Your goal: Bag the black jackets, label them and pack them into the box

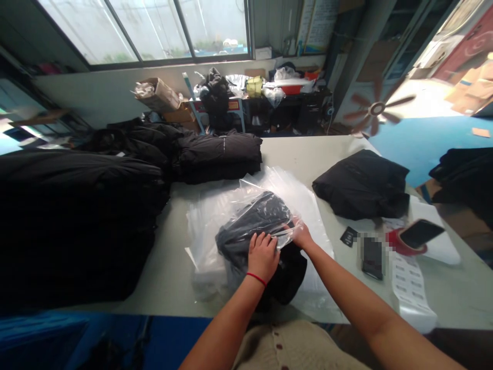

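Bagging, it seems: the garment [239, 236] sits near-centre on the counter [173, 246], partly inside the bag [271, 203]. Left hand [264, 254] presses, fingers spread; right hand's [299, 234] grip, against the bag, I can't tell. Next seemingly calls for easing plastic over.

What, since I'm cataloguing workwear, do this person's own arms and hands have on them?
The left hand and right hand wear no gloves. A thin red band circles the left wrist. The forearms are bare, with no sleeves in view.
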Tool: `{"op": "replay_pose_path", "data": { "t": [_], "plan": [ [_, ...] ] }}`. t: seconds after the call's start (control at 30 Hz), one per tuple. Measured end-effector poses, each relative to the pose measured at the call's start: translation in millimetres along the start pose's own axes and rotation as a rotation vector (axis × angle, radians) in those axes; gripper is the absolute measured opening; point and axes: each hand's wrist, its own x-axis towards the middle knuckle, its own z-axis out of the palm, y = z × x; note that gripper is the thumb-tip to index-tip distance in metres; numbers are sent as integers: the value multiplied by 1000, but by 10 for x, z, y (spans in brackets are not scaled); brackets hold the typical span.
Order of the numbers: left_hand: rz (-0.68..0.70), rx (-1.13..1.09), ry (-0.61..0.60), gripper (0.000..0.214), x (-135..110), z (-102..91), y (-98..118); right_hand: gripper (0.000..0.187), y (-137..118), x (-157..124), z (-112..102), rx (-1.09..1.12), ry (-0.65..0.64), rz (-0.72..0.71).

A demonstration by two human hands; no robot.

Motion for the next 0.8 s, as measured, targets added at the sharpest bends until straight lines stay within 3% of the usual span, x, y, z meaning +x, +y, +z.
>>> {"op": "replay_pose_path", "data": {
  "t": [0.1, 0.17, 0.23, 0.3, 0.37, 0.47, 0.57, 0.67, 0.8],
  "plan": [
    [-137, 135, -12, 51, -236, 151, -132, 63, 295, -31, -62, -50, -103, 265],
    [-193, 176, -32, 50, -440, 212, -211, 72, 429, 20, -96, -100, -42, 333],
    [-235, 192, -28, 48, -646, 236, -256, 79, 465, 134, -98, -140, 78, 221],
    [-300, 215, -2, 46, -830, 226, -278, 77, 420, 287, -72, -138, 110, 22],
    [-422, 250, 53, 37, -988, 199, -312, 63, 343, 440, -34, -102, 32, -125],
    [-704, 274, 189, 23, -1195, 186, -460, 42, 267, 586, 4, -55, -78, -188],
    [-975, 142, 362, 62, -1357, 264, -718, 35, 307, 599, -8, -33, -117, -198],
    [-1106, -144, 471, 89, -1355, 387, -948, 32, 481, 488, -70, -13, -145, -160],
    [-1071, -266, 444, 86, -939, 386, -1070, 39, 889, 109, -169, -5, -22, 17]
  ]
}}
